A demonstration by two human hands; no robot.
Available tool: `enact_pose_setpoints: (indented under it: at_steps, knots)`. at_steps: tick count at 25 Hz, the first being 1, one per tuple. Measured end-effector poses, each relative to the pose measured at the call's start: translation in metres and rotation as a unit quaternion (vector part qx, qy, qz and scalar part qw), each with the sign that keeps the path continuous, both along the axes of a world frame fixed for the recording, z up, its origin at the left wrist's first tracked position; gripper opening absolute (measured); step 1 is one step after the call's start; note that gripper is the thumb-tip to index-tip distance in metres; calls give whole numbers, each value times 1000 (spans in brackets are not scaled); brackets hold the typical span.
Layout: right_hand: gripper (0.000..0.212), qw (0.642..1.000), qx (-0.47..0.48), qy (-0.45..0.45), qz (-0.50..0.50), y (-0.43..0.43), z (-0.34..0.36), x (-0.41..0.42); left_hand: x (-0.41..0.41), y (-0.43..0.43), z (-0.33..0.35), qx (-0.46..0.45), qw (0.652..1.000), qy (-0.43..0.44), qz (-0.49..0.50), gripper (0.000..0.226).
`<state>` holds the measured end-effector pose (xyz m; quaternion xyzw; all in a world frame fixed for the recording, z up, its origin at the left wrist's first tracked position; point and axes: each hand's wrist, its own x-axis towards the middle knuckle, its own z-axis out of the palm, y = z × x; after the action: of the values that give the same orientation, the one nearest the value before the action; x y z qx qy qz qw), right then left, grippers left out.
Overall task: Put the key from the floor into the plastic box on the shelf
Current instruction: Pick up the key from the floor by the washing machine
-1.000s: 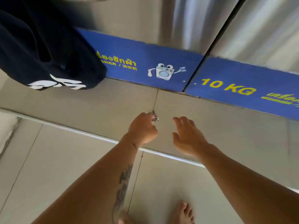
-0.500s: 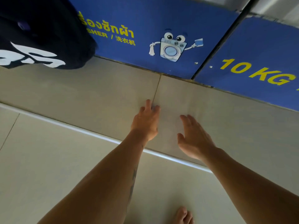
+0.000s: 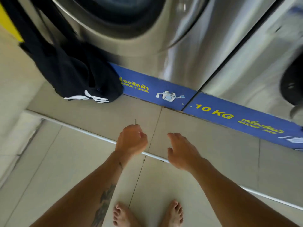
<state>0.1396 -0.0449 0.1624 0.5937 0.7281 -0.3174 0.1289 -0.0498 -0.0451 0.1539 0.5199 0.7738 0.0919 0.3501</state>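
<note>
- Tiled floor (image 3: pixel 205 145) by the washing machine (image 3: pixel 164 46), black bag (image 3: pixel 78 76) at left.
- Left hand (image 3: pixel 131 140) now lifted off the tile, fist closed round the key (image 3: pixel 135 122), tip poking out.
- Right hand (image 3: pixel 182 151) open, holding nothing.
- Pickup done; shelf and box nowhere in view.

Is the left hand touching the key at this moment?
Touching. In the head view the left hand is closed in a fist around the key, whose thin metal tip sticks out above the knuckles.
</note>
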Motion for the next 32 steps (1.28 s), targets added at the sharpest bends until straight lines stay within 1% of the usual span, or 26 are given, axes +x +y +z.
enact_pose_setpoints:
  at_steps: [1,3,5,6,9,10,12,14,16,19,20,23,26,28,32]
  knots:
    - [53,1000,7,2,8,-3,29,-9,-6,-10,32,19,1000,3,7,18]
    - [52,999,29,14,31,-8,94,-28,-19,-30,100,56,998,19,6,31]
    - [52,997,50,30,51,-16,154,-47,-29,-52,159,78,997,27,-3,36]
    - [52,996,60,32,64,-19,180,-55,-34,-62,183,90,996,28,-8,34]
    - [42,988,96,42,114,-32,253,-75,-48,-94,255,120,992,43,-6,14]
    - [38,985,105,46,129,-34,270,-80,-51,-102,275,118,992,54,3,16]
    - [37,977,122,57,164,-39,305,-85,-58,-120,314,115,989,85,48,26]
    - [38,968,131,67,202,-47,335,-90,-63,-141,346,113,982,113,97,32]
    - [38,956,146,85,240,-58,363,-98,-68,-167,376,108,975,134,139,33]
    - [31,929,169,117,308,-88,397,-115,-76,-220,411,99,961,153,209,33]
    - [29,919,172,122,332,-100,406,-122,-77,-241,421,94,955,159,234,33]
    - [34,887,170,131,410,-145,425,-150,-84,-314,447,78,926,182,321,35]
    - [46,850,155,146,481,-205,445,-188,-94,-399,466,68,894,183,404,39]
    - [51,823,150,157,526,-262,460,-218,-101,-471,476,66,867,185,458,41]
    - [52,766,147,193,595,-397,483,-273,-117,-622,491,78,810,198,547,40]
